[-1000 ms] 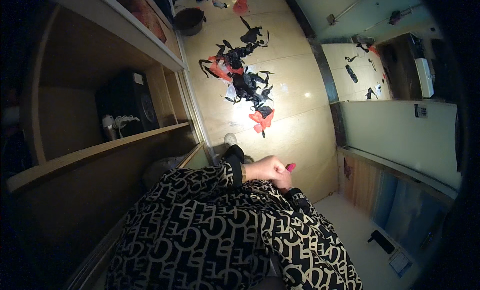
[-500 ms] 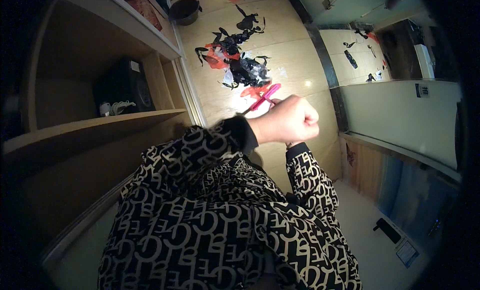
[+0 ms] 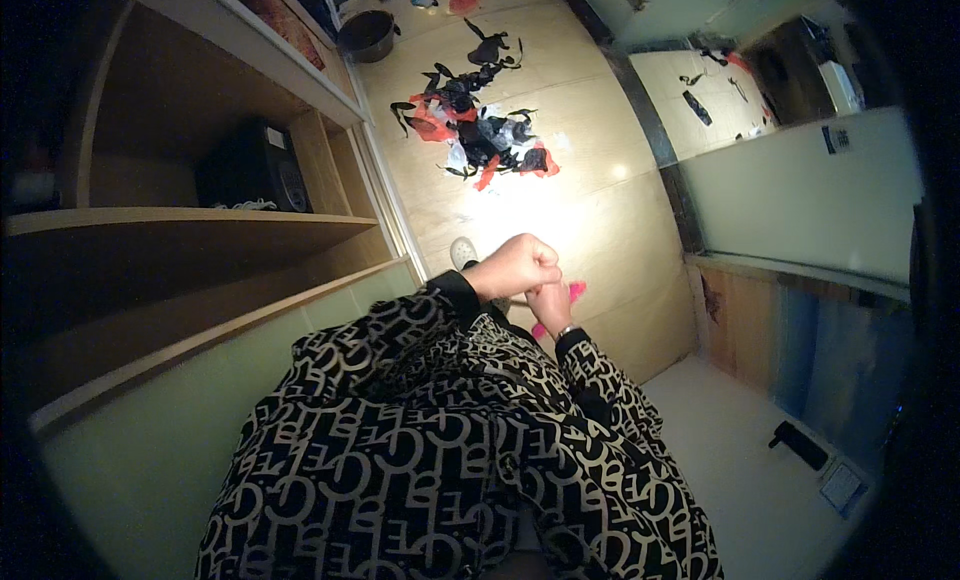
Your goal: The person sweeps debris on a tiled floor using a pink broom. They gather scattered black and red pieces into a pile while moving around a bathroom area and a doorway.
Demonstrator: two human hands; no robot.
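Observation:
My left hand (image 3: 517, 268) is closed in a fist above my right hand (image 3: 549, 307), which is also closed; the two touch or nearly touch. Both seem wrapped round the handle of a broom, though the handle is mostly hidden by the hands and foreshortened. Its pink head (image 3: 576, 292) shows on the floor beside and below my right hand. Ahead of the hands lies a pile of crumpled black, red and white plastic scraps (image 3: 485, 140), apart from the broom.
A dark bucket (image 3: 368, 36) stands beyond the pile by the left wall. Wooden shelves (image 3: 200, 218) with a black box-shaped device (image 3: 268, 170) line the left. A glass panel (image 3: 800, 195) stands on the right. My light shoe (image 3: 462, 253) shows on the wooden floor (image 3: 620, 220).
Both hands and the pink broom head have come back toward my body, away from the pile. The near end of the pile has shifted and looks more bunched.

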